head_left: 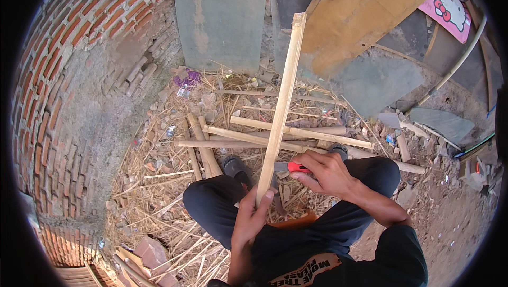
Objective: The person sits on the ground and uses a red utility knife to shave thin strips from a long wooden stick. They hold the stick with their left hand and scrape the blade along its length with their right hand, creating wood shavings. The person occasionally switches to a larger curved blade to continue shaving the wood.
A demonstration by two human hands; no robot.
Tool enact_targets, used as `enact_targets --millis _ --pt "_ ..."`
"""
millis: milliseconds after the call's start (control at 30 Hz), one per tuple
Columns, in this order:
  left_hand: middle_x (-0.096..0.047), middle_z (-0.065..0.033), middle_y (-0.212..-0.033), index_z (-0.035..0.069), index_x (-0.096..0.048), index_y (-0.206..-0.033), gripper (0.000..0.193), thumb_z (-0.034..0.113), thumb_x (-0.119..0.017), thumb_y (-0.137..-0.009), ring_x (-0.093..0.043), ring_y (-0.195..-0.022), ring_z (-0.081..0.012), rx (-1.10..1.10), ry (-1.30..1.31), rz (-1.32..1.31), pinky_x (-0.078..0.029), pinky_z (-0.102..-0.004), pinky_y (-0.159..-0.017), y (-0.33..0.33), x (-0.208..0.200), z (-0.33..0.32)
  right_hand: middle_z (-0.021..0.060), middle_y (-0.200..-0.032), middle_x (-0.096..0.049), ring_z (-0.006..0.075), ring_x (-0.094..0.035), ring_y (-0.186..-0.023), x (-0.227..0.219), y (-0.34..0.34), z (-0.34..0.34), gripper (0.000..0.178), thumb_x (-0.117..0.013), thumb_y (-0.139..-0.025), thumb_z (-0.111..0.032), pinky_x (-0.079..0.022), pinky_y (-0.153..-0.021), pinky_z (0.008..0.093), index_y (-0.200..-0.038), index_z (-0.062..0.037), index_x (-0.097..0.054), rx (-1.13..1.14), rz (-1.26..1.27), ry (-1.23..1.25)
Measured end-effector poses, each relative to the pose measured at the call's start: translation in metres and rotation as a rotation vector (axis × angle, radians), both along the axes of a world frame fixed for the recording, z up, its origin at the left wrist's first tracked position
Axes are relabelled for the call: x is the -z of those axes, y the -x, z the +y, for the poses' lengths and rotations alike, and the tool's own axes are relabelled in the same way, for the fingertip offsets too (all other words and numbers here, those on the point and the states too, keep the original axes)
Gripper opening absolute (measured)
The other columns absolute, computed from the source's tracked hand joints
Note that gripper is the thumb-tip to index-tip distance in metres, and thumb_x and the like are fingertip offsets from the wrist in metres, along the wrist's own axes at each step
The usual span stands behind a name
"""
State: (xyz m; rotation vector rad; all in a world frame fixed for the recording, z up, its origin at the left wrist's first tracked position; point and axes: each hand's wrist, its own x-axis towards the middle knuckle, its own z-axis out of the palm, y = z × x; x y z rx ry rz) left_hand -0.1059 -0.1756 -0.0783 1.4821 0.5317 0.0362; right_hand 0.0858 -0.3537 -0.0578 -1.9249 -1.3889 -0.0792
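My left hand [253, 215] is closed around the lower end of a long split bamboo strip [286, 93]. The strip slants up and away from me, its far end near the leaning boards. In my right hand [330, 175] is a knife [297, 167] with a red handle, my fingers wrapped round it. Its short flat blade points left and meets the strip's right edge, a little above my left hand. Between my legs lies an orange-brown object [297, 220], partly hidden, whose kind I cannot make out.
Several bamboo pieces [312, 134] lie crossed on the ground beyond my feet, among shavings and rubble. A brick wall [63, 101] rises on the left. Grey boards [219, 22] and a brown sheet [365, 6] lean at the back. A pale pole [450, 72] slants on the right.
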Motion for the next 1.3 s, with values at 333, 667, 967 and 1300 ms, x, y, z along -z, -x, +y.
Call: enact_targets --millis 333,667,967,1300 --pt "-0.060 0.0035 -0.087 -0.001 -0.068 -0.129 0.027 0.022 -0.059 -0.116 -0.052 -0.076 -0.0064 0.008 0.088 -0.072 -0.043 -0.0247 -0.067 -0.005 -0.002 -0.006 0.0076 -0.092 -0.071 0.0285 -0.074 -0.071 0.017 0.025 0.009 0.033 -0.083 -0.095 -0.030 -0.061 -0.062 0.0385 -0.118 -0.0085 -0.073 -0.016 -0.048 0.054" --pt "-0.069 -0.0082 -0.080 -0.004 -0.067 -0.124 0.036 0.030 -0.059 -0.117 -0.067 -0.070 -0.0129 0.010 -0.254 -0.106 -0.054 -0.0344 -0.066 -0.007 0.013 -0.013 0.0074 -0.092 -0.073 0.0273 -0.074 -0.069 0.017 0.025 0.010 0.031 -0.083 -0.095 -0.030 -0.061 -0.059 0.0371 -0.116 -0.0080 -0.075 0.000 -0.055 0.042" --pt "-0.073 -0.0147 -0.075 -0.003 -0.069 -0.123 0.037 0.031 -0.061 -0.115 -0.078 -0.070 -0.0245 -0.033 -0.417 -0.071 -0.057 -0.0397 -0.065 -0.014 -0.005 -0.021 0.0058 -0.092 -0.075 0.0255 -0.074 -0.067 0.009 0.019 0.006 0.032 -0.084 -0.094 -0.032 -0.059 -0.057 0.0365 -0.114 -0.0083 -0.077 0.034 -0.141 0.073" --pt "-0.058 -0.0048 -0.067 -0.005 -0.070 -0.119 0.035 0.030 -0.062 -0.115 -0.052 -0.064 -0.0094 -0.072 -0.436 -0.075 -0.044 -0.0347 -0.059 -0.010 -0.011 -0.023 0.0066 -0.085 -0.071 0.0277 -0.071 -0.061 0.001 0.012 0.007 0.029 -0.080 -0.098 -0.037 -0.056 -0.053 0.0401 -0.109 -0.0102 -0.077 0.061 -0.144 0.037"
